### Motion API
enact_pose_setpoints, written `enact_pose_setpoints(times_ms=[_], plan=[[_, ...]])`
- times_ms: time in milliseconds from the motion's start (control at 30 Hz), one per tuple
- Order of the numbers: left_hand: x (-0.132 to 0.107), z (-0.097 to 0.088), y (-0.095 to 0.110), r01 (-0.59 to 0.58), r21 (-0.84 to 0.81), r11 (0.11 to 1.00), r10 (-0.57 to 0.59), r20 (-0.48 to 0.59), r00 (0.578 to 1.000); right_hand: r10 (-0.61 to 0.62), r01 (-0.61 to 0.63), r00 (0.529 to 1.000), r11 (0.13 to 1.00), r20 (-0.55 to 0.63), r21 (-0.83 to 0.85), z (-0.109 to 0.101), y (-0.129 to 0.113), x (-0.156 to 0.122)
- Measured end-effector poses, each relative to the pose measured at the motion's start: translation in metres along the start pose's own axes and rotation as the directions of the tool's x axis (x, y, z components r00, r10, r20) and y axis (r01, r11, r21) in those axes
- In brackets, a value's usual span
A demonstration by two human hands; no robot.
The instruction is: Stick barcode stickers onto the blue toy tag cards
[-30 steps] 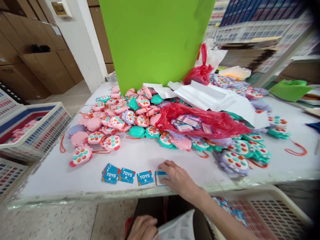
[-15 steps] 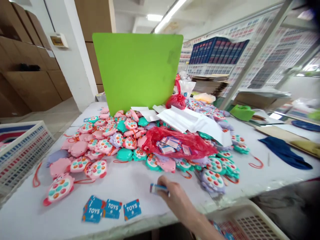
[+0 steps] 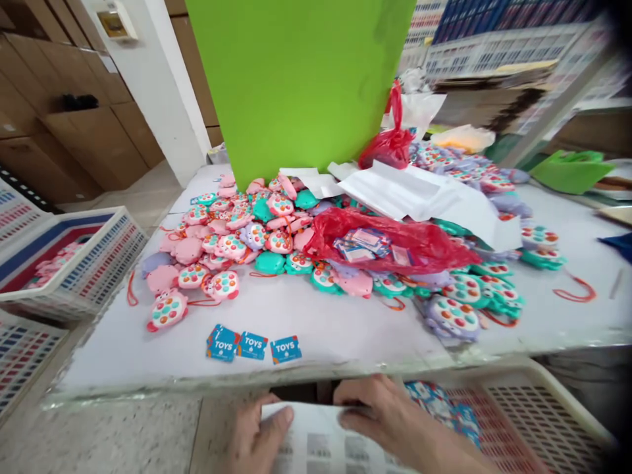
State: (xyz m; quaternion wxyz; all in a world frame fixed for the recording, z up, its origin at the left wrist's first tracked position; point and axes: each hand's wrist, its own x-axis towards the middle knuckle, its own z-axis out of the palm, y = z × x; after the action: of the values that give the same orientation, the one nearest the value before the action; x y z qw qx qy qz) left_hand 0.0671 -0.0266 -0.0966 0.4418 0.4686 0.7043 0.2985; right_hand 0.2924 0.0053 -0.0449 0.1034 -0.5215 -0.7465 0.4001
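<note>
A white sheet of printed barcode labels [image 3: 318, 442] is low in view, just in front of the table edge. My left hand [image 3: 259, 434] grips its left edge, with the thumb on top. Curled fingers of my right hand [image 3: 378, 411] are closed at its upper right part. Whether a single label is between the right fingertips I cannot make out. Beyond the hands, several blue TOYS cards [image 3: 253, 345] lie near the front of the white table [image 3: 316, 329]. Behind them is a heap of pink, green and purple animal-shaped pop toys [image 3: 230, 247] with orange loops.
A red plastic bag [image 3: 429, 247] holding small cards lies on the heap, beside white paper sheets [image 3: 395, 187]. A green board [image 3: 301, 85] stands behind. Under the table's right side is a basket [image 3: 533, 395] with more cards; crates [image 3: 93, 276] stand at left.
My right hand has left the tabletop, where it held a small stack of cards, and come down before the edge. My left hand and the label sheet have entered view. The camera has tilted down.
</note>
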Motion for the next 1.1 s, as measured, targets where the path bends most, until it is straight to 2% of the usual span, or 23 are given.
enact_pose_setpoints(times_ms=[67,133,167,200,233,267,300,333,367,400,433,500,567,633,767,867,933,1033,1100], plan=[[0.0,-0.003,-0.006,0.091,-0.078,0.993,-0.089,0.031,0.996,0.044,-0.044,0.999,0.999,-0.013,0.015,0.009,0.002,-0.004],[0.0,-0.01,-0.008,0.06,-0.051,0.997,-0.055,0.089,0.994,0.052,-0.051,0.997,0.998,-0.05,0.028,0.01,0.003,-0.004],[0.001,-0.014,-0.006,-0.023,0.009,1.0,0.022,0.098,0.995,0.054,-0.052,0.996,0.998,-0.068,0.026,0.009,0.004,-0.004],[0.0,-0.019,-0.002,-0.155,0.098,0.983,0.148,0.078,0.986,0.054,-0.053,0.995,0.998,-0.08,0.022,0.009,0.003,-0.005],[-0.001,-0.024,0.004,-0.317,0.211,0.925,0.315,0.044,0.948,0.05,-0.049,0.995,0.999,-0.087,0.015,0.009,0.002,-0.006],[-0.003,-0.027,0.011,-0.477,0.336,0.812,0.5,0.021,0.866,0.04,-0.039,0.995,0.999,-0.087,0.01,0.011,0.001,-0.008],[-0.006,-0.029,0.02,-0.607,0.461,0.648,0.675,0.023,0.738,0.026,-0.026,0.996,1.0,-0.087,0.006,0.013,-0.002,-0.011],[-0.011,-0.029,0.03,-0.688,0.552,0.471,0.791,0.081,0.607,0.008,-0.008,0.996,1.0,-0.089,0.002,0.015,-0.004,-0.013],[-0.015,-0.027,0.039,-0.74,0.59,0.323,0.838,0.186,0.514,-0.012,0.012,0.996,1.0,-0.093,-0.001,0.018,-0.008,-0.016],[-0.021,-0.024,0.047,-0.768,0.593,0.242,0.828,0.286,0.482,-0.032,0.031,0.995,0.999,-0.097,-0.004,0.02,-0.011,-0.019],[-0.026,-0.021,0.054,-0.774,0.591,0.227,0.785,0.359,0.505,-0.048,0.047,0.994,0.999,-0.1,-0.01,0.021,-0.015,-0.022],[-0.035,-0.014,0.061,-0.754,0.591,0.288,0.674,0.434,0.598,-0.072,0.068,0.991,0.997,-0.109,-0.038,0.024,-0.021,-0.028],[-0.042,-0.01,0.061,-0.717,0.58,0.387,0.59,0.441,0.676,-0.097,0.084,0.986,0.991,-0.135,-0.101,0.029,-0.026,-0.033],[-0.045,-0.009,0.058,-0.689,0.545,0.478,0.556,0.419,0.717,-0.145,0.12,0.975,0.981,-0.17,-0.15,0.036,-0.028,-0.036],[-0.046,-0.01,0.054,-0.614,0.492,0.617,0.501,0.356,0.789,-0.278,0.256,0.918,0.96,-0.282,-0.112,0.055,-0.026,-0.036],[-0.044,-0.01,0.054,-0.558,0.488,0.672,0.454,0.324,0.83,-0.377,0.344,0.849,0.926,-0.369,-0.154,0.066,-0.022,-0.035],[-0.041,-0.009,0.053,-0.532,0.486,0.694,0.427,0.317,0.847,-0.426,0.385,0.818,0.905,-0.386,-0.181,0.068,-0.019,-0.037],[-0.035,-0.011,0.047,-0.496,0.485,0.72,0.386,0.314,0.867,-0.443,0.411,0.797,0.896,-0.41,-0.169,0.063,-0.016,-0.035],[-0.029,-0.013,0.039,-0.487,0.487,0.726,0.386,0.298,0.873,-0.407,0.374,0.803,0.913,-0.435,-0.165,0.056,-0.012,-0.025]])
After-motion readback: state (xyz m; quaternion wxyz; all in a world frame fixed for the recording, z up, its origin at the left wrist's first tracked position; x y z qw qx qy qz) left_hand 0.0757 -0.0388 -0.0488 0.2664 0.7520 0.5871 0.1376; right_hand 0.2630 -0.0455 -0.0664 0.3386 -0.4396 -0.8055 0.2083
